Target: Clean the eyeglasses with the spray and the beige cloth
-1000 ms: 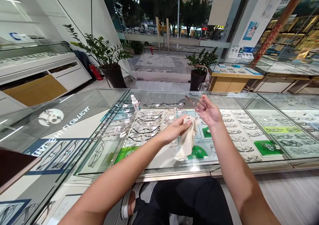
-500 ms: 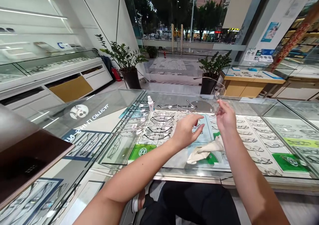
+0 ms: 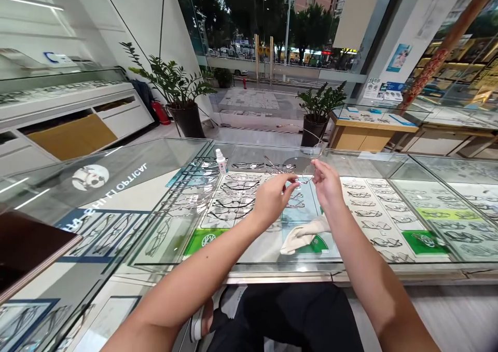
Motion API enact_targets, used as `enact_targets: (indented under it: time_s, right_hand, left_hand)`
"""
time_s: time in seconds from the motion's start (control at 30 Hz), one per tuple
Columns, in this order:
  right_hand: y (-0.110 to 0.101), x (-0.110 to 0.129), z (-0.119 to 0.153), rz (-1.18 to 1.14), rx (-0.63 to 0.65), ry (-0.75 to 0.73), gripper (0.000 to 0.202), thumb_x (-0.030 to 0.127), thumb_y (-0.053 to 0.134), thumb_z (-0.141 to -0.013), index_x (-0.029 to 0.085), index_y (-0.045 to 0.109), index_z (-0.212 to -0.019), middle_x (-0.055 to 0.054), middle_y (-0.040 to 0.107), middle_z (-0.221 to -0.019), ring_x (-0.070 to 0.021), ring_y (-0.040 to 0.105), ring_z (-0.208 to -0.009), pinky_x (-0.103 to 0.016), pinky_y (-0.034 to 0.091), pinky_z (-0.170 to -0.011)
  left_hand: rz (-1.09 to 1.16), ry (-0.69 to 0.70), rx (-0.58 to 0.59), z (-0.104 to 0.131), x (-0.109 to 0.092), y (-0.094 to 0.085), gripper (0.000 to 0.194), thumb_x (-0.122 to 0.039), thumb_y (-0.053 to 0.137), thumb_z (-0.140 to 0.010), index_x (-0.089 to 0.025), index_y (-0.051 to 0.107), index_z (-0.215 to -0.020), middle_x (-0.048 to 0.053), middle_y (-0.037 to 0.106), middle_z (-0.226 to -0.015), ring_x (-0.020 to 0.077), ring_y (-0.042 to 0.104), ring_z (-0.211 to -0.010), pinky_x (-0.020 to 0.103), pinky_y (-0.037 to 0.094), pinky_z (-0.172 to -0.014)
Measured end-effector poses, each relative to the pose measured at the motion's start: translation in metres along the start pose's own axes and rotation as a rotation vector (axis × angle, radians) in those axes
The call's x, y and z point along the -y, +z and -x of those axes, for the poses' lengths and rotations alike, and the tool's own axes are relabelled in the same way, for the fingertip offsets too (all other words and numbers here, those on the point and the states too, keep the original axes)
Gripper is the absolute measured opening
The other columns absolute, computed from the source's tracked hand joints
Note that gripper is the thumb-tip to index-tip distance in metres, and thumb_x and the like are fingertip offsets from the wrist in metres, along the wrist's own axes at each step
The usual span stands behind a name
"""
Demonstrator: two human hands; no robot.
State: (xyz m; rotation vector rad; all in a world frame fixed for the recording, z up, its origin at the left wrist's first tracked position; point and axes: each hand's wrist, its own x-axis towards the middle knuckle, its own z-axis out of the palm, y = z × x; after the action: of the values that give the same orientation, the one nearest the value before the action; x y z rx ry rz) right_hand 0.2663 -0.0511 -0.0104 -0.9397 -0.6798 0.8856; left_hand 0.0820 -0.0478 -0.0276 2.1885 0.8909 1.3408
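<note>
From the head view: pinches glasses (image 3: 308,173) between left hand (image 3: 274,196) and right hand (image 3: 327,183), above the counter (image 3: 257,251) with open air beneath; shows cloth (image 3: 305,236) near the front edge (image 3: 272,278), bottle (image 3: 221,162) toward the far edge (image 3: 252,144).

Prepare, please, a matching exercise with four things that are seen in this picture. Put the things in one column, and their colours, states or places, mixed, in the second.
Things:
1. raised eyeglasses
2. cloth
3. small bottle
4. fire extinguisher

Descriptions:
A. white, standing upright
B. red
C. held in the right hand
D. cream, crumpled

Right pairs: 1-C, 2-D, 3-A, 4-B
</note>
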Motion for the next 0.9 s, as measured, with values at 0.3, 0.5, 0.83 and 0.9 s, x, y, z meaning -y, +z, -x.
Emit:
enact_targets:
  time_s: [0.3,0.5,0.83,0.9]
  right_hand:
    - [0.003,0.01,0.009,-0.082,0.314,0.216,0.032,0.047,0.086,-0.075,0.031,0.076,-0.101,0.007,0.03,-0.06,-0.0131,0.031,-0.056,-0.032,0.036,-0.058]
    - [0.001,0.017,0.011,0.091,0.298,0.006,0.021,0.046,0.076,-0.084,0.028,0.079,-0.094,0.002,0.045,-0.066,-0.0164,0.04,-0.065,-0.035,0.041,-0.066]
    - [0.001,0.008,0.012,0.576,0.297,-0.479,0.058,0.051,0.067,-0.095,0.039,0.053,-0.15,-0.007,0.05,-0.159,-0.0294,0.052,-0.135,-0.05,0.046,-0.108]
    - [0.006,0.014,0.019,0.537,0.276,-0.535,0.053,0.053,0.064,-0.098,0.04,0.054,-0.148,-0.007,0.048,-0.161,-0.0296,0.05,-0.14,-0.051,0.043,-0.113]
  left_hand:
    - [0.515,-0.172,0.068,-0.027,-0.002,-0.032,0.03,-0.047,0.078,-0.089,-0.019,0.071,-0.088,0.003,0.068,-0.081,0.0131,0.058,-0.068,0.027,0.047,-0.065]
    - [0.772,-0.214,0.065,-0.04,-0.002,-0.057,0.035,-0.045,0.09,-0.079,-0.017,0.07,-0.083,0.001,0.067,-0.075,0.0096,0.056,-0.062,0.025,0.046,-0.062]
    - [1.365,-0.56,-0.007,-0.042,-0.003,-0.068,0.03,-0.036,0.089,-0.083,-0.019,0.065,-0.084,-0.004,0.059,-0.076,0.0037,0.039,-0.054,0.022,0.032,-0.056]
    - [1.432,-0.627,-0.011,-0.042,-0.006,-0.066,0.017,-0.031,0.077,-0.095,-0.019,0.067,-0.087,-0.002,0.062,-0.079,0.0046,0.041,-0.054,0.024,0.033,-0.057]
